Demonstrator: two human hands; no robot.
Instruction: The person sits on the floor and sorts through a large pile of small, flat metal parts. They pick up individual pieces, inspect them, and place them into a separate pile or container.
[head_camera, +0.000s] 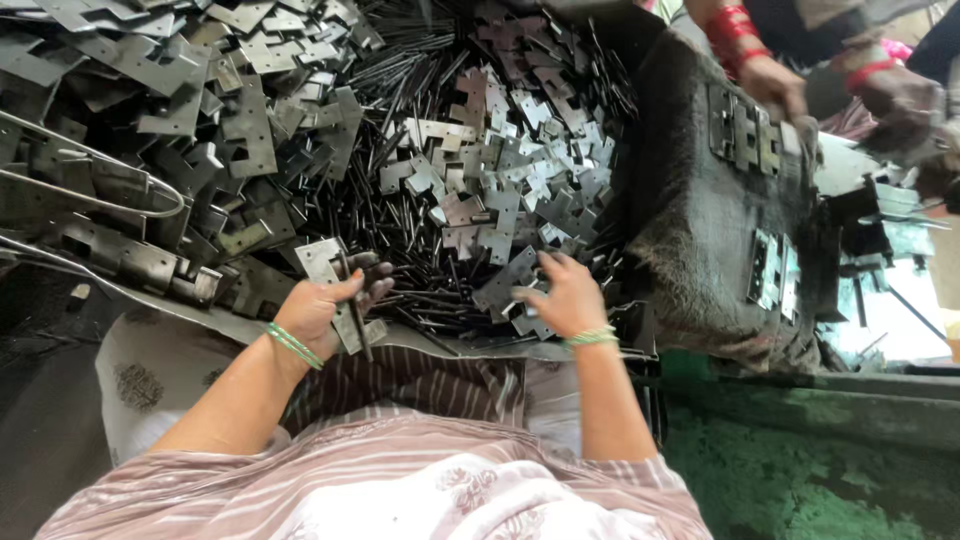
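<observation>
My left hand (330, 305) grips a grey metal hinge leaf (322, 262) together with a thin dark pin (352, 312), held just above the near edge of the heap. My right hand (563, 298) rests palm down on the pile, fingers closed over a small hinge leaf (505, 286). Both wrists wear green bangles. In front of both hands lies a bed of thin dark metal pins (430, 250) with many small grey hinge leaves (520, 170) scattered over it.
A big heap of larger hinge plates (180, 120) fills the upper left, with a bent wire loop (120, 200). A dark padded block (700, 230) on the right carries assembled hinges (745, 130). Another person's hands (780, 85) with red bangles work there.
</observation>
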